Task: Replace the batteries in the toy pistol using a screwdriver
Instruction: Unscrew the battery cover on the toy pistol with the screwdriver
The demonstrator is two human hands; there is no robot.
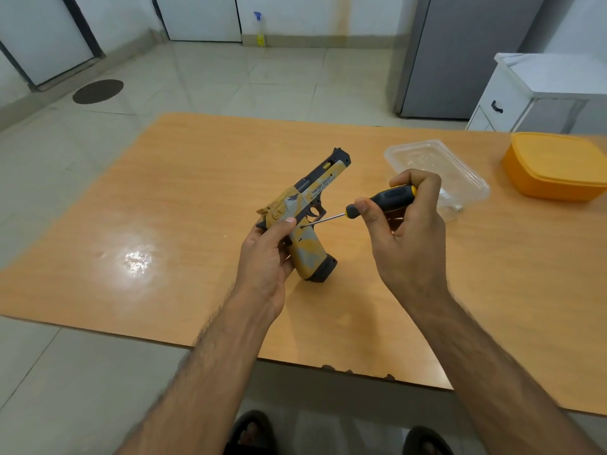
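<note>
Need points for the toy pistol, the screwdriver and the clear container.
toy pistol (308, 254), head view, on the yellow grip
screwdriver (392, 197), head view, on the black handle
clear container (423, 159), head view, on its bare transparent base

The wooden table (197, 198) bears a clear plastic container (433, 172), seemingly empty, and an orange lidded box (555, 169).

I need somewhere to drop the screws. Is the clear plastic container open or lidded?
Open, it seems: the clear plastic container shows no lid, only its bare rim and see-through inside.
</note>
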